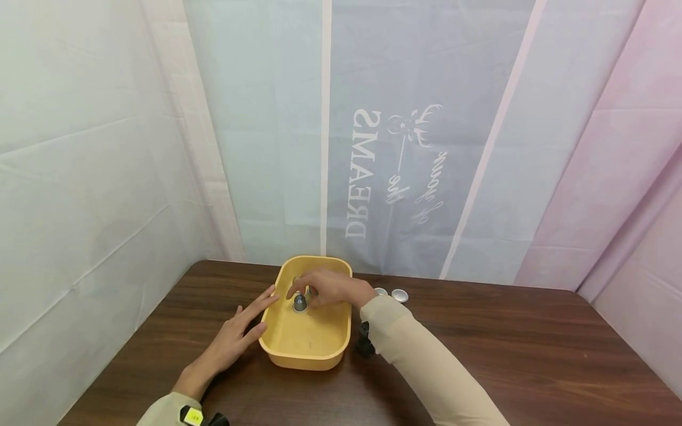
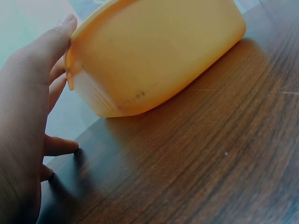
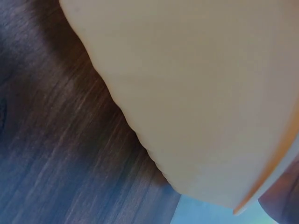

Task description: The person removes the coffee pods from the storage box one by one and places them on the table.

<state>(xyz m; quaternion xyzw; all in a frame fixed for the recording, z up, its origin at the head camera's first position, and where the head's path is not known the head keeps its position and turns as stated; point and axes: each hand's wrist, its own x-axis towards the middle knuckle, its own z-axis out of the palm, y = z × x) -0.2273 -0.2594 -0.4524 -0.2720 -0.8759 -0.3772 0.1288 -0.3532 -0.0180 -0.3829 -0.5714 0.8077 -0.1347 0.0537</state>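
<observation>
A yellow plastic tub (image 1: pixel 303 357) stands on the dark wooden table. My left hand (image 1: pixel 234 337) rests against its left side, fingers extended along the rim. In the left wrist view, the thumb lies at the tub's edge and other fingertips touch the tabletop. My right hand (image 1: pixel 326 287) reaches down inside the tub, with bent, parted fingers over a small dark grey dome-shaped piece (image 1: pixel 300 303) with a pale rim. Other small pieces lie partly hidden under that hand. The right wrist view shows the tub's outer wall (image 3: pixel 187 102) and not the fingers.
Two small round silvery pieces lie on the table right of the tub, one (image 1: pixel 399 295) in full view and the other (image 1: pixel 380 291) partly behind the right sleeve. A printed cloth (image 1: pixel 426 248) hangs behind the table, with pale cloth at both sides.
</observation>
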